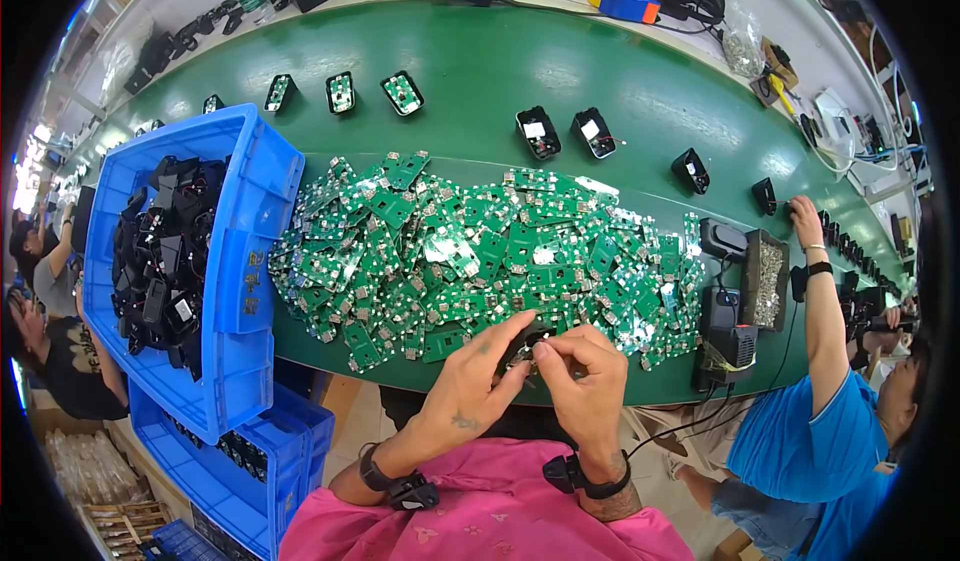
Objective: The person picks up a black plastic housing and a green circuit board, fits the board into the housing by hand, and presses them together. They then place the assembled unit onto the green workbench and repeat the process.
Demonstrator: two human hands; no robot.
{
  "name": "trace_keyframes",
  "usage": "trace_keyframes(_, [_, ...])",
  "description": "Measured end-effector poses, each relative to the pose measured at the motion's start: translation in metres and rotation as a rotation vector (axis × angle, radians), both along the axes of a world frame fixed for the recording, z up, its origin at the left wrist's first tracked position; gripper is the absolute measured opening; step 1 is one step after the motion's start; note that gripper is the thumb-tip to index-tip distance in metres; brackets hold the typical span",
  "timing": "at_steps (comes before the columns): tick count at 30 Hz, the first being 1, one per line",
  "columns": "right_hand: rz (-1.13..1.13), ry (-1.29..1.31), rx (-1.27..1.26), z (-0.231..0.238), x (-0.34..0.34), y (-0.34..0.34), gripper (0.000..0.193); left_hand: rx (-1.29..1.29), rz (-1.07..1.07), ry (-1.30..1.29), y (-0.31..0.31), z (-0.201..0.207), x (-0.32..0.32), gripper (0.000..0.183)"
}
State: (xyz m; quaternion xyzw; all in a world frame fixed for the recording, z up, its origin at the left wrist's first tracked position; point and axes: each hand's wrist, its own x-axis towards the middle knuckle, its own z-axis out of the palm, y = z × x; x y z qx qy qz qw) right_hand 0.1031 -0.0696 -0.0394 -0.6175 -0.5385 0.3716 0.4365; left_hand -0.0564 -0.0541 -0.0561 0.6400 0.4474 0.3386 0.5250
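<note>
Left of heaped boards — blue crate — left hand, right hand gripping black part.

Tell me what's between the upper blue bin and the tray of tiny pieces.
In the head view, a broad heap of green circuit boards lies between the upper blue bin and the tray, with black devices beside the tray.

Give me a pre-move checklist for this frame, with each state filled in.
1. Left grip holds the small dark part: ok.
2. Right grip at that part: ok, close against it.
3. Right grip pinching something: cannot tell, too small to make out.
4. Green boards near both grips: ok, heaped just beyond them.
5. Boards spread singly: not ok, many overlap.
6. Blue crate stocked: ok, black cases inside.
</note>
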Motion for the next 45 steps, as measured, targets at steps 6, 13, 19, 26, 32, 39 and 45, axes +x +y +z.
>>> trace_keyframes(6, [-0.114,-0.019,0.216,0.000,-0.011,-0.009,0.006,-0.290,0.060,-0.161,0.000,0.011,0.002,0.050])
trace_keyframes(13, [-0.044,0.243,-0.013,0.010,-0.012,-0.014,0.009,-0.119,0.082,-0.154,-0.006,0.007,0.004,0.050])
trace_keyframes(19, [-0.089,0.287,-0.072,0.004,-0.015,-0.021,0.008,-0.134,0.085,-0.129,-0.008,0.008,0.003,0.049])
trace_keyframes(26, [0.081,-0.122,0.137,0.012,-0.011,-0.013,0.005,0.021,0.251,-0.098,-0.006,0.014,-0.001,0.052])
trace_keyframes(32, [0.157,-0.124,0.076,0.022,-0.003,-0.005,0.004,0.212,0.175,-0.010,-0.004,0.011,-0.007,0.052])
trace_keyframes(39, [0.198,-0.119,0.098,0.022,0.001,-0.005,0.003,0.212,0.138,0.016,-0.004,0.014,-0.008,0.054])
trace_keyframes(45, [0.215,-0.112,0.075,0.019,0.003,-0.004,0.004,0.174,0.128,0.025,-0.004,0.015,-0.008,0.054])
